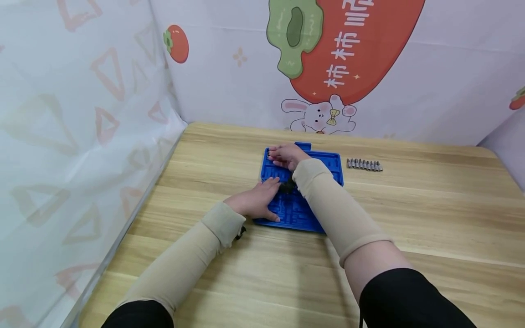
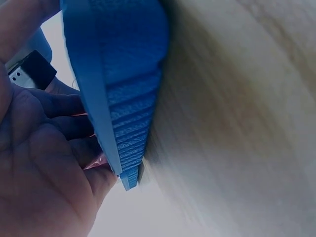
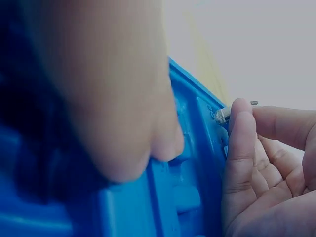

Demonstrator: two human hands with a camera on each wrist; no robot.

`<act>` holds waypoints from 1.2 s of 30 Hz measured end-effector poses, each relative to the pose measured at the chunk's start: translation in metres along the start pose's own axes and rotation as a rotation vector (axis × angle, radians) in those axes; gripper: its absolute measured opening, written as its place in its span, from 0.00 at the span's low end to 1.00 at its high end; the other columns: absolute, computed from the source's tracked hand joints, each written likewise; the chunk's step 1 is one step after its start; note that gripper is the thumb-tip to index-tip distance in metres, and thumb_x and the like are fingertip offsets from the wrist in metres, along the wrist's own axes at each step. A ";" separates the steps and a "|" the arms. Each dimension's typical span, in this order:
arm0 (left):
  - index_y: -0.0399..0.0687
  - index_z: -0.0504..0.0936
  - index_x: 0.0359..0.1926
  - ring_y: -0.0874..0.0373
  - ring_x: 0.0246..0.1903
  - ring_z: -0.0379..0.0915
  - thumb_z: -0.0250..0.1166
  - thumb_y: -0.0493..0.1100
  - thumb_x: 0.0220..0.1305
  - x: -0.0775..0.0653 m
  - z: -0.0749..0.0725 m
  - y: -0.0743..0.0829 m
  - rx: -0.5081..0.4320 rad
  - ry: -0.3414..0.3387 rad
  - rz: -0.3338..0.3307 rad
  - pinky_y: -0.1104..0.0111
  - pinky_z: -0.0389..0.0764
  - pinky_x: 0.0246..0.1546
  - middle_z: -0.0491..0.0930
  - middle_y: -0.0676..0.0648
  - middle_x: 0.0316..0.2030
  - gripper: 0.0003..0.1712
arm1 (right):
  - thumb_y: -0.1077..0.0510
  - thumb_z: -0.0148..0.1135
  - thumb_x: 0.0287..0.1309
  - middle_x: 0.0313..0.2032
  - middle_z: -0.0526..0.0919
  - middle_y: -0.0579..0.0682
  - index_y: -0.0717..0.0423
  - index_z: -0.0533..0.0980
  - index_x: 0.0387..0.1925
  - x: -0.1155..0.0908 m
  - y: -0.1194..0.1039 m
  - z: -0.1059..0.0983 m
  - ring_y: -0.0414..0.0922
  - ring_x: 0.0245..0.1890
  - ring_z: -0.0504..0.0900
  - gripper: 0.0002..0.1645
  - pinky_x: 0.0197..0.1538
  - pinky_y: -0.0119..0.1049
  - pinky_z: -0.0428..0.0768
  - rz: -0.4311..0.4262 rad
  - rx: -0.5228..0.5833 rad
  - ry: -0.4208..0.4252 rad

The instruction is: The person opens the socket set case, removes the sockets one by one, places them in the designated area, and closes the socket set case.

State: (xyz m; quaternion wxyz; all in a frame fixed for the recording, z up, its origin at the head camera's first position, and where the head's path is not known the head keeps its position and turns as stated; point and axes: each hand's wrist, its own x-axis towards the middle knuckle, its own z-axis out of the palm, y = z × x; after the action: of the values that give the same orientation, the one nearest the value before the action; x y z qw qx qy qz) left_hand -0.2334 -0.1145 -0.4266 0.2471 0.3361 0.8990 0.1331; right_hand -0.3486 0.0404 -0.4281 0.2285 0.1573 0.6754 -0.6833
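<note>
An open blue plastic case [image 1: 293,214] with moulded slots lies on the table. My right hand [image 1: 287,156] is over its far left corner, pinching a small silver bit [image 3: 224,115] between thumb and finger. The bit's knurled end is close to the case wall, and its narrow tip sticks out behind the fingers. My left hand [image 1: 257,199] rests on the left side of the case, fingers extended over the rim and thumb at the near edge. In the left wrist view, the left hand's fingers [image 2: 74,126] lie along the ribbed blue side.
A row of several silver bits [image 1: 365,165] lies on the wooden table [image 1: 430,205] to the right of the case. A black wrist camera [image 1: 288,186] hangs below the right cuff, over the case. Printed cloth [image 1: 229,82] stands behind the table and along its left.
</note>
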 end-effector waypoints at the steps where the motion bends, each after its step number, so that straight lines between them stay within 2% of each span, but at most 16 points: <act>1: 0.37 0.46 0.82 0.47 0.80 0.28 0.72 0.56 0.67 0.000 0.000 0.000 -0.001 0.002 0.000 0.55 0.38 0.78 0.37 0.39 0.82 0.59 | 0.64 0.58 0.74 0.37 0.83 0.50 0.61 0.78 0.62 0.000 0.000 0.000 0.39 0.32 0.83 0.18 0.33 0.25 0.83 -0.011 -0.014 0.002; 8: 0.37 0.47 0.82 0.46 0.80 0.29 0.72 0.56 0.67 0.002 0.000 -0.001 0.008 0.006 0.004 0.55 0.39 0.79 0.39 0.39 0.82 0.58 | 0.62 0.60 0.74 0.42 0.82 0.51 0.59 0.79 0.49 -0.005 0.003 0.005 0.40 0.37 0.82 0.07 0.43 0.30 0.84 -0.090 -0.147 0.009; 13: 0.37 0.46 0.82 0.46 0.80 0.29 0.72 0.57 0.67 0.002 -0.001 0.001 0.017 0.001 0.000 0.55 0.39 0.79 0.38 0.39 0.82 0.59 | 0.62 0.61 0.74 0.38 0.81 0.50 0.58 0.78 0.43 -0.006 0.005 0.006 0.39 0.34 0.82 0.03 0.43 0.30 0.84 -0.116 -0.149 0.025; 19: 0.36 0.46 0.82 0.47 0.80 0.28 0.72 0.56 0.67 0.000 -0.001 0.001 0.004 -0.002 -0.001 0.55 0.38 0.79 0.38 0.39 0.82 0.59 | 0.60 0.60 0.74 0.40 0.81 0.50 0.59 0.78 0.47 -0.004 0.006 0.002 0.40 0.36 0.81 0.06 0.43 0.30 0.84 -0.146 -0.106 0.036; 23: 0.36 0.46 0.82 0.46 0.80 0.28 0.72 0.56 0.67 0.000 -0.001 0.001 0.000 -0.005 -0.005 0.55 0.38 0.78 0.38 0.39 0.82 0.59 | 0.57 0.61 0.75 0.46 0.81 0.51 0.58 0.78 0.50 -0.006 0.004 -0.006 0.43 0.45 0.80 0.10 0.51 0.33 0.83 -0.157 -0.149 0.028; 29: 0.35 0.45 0.82 0.45 0.80 0.28 0.71 0.56 0.68 0.001 -0.001 0.000 0.036 -0.019 0.002 0.54 0.39 0.78 0.37 0.38 0.82 0.59 | 0.58 0.59 0.76 0.55 0.79 0.56 0.62 0.76 0.54 -0.017 0.000 -0.022 0.49 0.57 0.78 0.13 0.64 0.40 0.78 -0.168 -0.199 -0.038; 32: 0.35 0.44 0.82 0.44 0.80 0.27 0.70 0.57 0.68 0.001 -0.001 0.001 0.056 -0.029 0.006 0.54 0.39 0.78 0.36 0.38 0.82 0.59 | 0.59 0.58 0.76 0.55 0.79 0.57 0.63 0.74 0.55 -0.022 -0.002 -0.031 0.50 0.57 0.78 0.13 0.66 0.42 0.76 -0.178 -0.193 -0.056; 36: 0.35 0.44 0.82 0.44 0.80 0.27 0.71 0.57 0.68 0.001 -0.002 0.002 0.059 -0.032 0.002 0.54 0.39 0.78 0.36 0.38 0.82 0.59 | 0.60 0.56 0.77 0.51 0.79 0.56 0.65 0.74 0.57 -0.028 -0.004 -0.048 0.48 0.52 0.80 0.14 0.66 0.42 0.77 -0.175 -0.174 -0.076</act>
State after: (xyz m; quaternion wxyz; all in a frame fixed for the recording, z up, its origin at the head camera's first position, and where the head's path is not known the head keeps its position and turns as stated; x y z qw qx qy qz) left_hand -0.2341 -0.1126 -0.4246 0.2511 0.3462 0.8982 0.1015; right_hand -0.3313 0.0911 -0.4118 0.2061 0.0516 0.7341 -0.6450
